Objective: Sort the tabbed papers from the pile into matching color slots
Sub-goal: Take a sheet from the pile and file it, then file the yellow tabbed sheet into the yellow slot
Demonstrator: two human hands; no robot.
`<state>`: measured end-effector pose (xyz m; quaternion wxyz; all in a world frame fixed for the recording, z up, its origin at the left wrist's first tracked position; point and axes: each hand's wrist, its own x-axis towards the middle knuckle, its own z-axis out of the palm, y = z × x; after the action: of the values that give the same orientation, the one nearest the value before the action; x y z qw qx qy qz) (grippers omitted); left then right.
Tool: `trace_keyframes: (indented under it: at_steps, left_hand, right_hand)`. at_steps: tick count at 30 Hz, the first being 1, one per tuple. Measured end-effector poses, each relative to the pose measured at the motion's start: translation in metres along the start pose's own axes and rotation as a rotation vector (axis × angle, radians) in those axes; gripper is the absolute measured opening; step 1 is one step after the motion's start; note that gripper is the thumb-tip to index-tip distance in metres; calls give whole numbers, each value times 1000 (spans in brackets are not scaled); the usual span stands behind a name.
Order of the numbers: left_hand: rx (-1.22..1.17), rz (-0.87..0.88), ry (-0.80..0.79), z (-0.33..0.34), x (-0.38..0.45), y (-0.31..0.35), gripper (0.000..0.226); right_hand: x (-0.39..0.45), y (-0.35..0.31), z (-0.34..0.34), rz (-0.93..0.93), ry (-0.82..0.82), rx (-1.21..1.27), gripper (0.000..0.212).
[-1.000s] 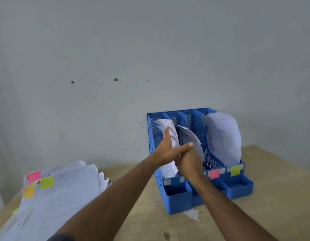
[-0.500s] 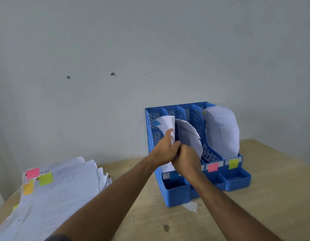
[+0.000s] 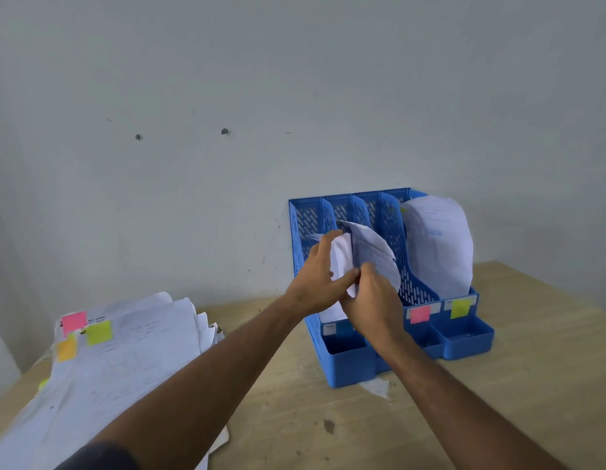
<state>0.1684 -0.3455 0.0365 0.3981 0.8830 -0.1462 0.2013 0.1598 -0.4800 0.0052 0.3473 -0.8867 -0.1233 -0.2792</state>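
Note:
A blue file rack with several slots stands against the wall. Pink and yellow-green tabs mark its two right slots. My left hand grips a curled white sheet at the leftmost slot, thumb and fingers wrapped round it. My right hand pinches the lower edge of a second bent sheet just to the right. The pile of tabbed papers lies at the left of the table, showing pink, green and orange tabs. White papers stand in the rightmost slot.
The wooden table runs to the right of the rack and in front of it. A grey wall stands directly behind the rack. A scrap of white paper lies at the rack's front foot.
My left hand has closed round the sheet at the leftmost slot and pushed it lower; the blue tab seen earlier is now hidden. Both hands stay together at the rack.

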Motion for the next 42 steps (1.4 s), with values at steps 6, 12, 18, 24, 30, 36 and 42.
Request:
trace_keyframes:
  at_steps: [6, 12, 18, 24, 30, 36, 42]
  left_hand:
    - [13, 2, 38, -33, -26, -10, 83]
    - [62, -20, 191, -86, -73, -31, 54]
    - [161, -296, 246, -154, -138, -92, 15]
    - [310, -554, 399, -207, -191, -157, 11]
    - [447, -955, 372, -222, -217, -193, 87]
    - [352, -1010, 400, -230, -212, -202, 118]
    - [297, -993, 398, -239, -205, -210, 100]
  right_hand:
    - [-9, -26, 3, -196, 129, 124, 35]
    - [-26, -73, 40, -293, 14, 266, 23]
    - [-49, -125, 98, -206, -315, 331, 29]
    - [-71, -158, 158, -71, -672, 181, 88]
    - [-82, -163, 182, -42, -722, 69, 75]
    - [-69, -153, 184, 80, -789, 278, 39]
    - [-67, -145, 170, 84, -727, 346, 37]
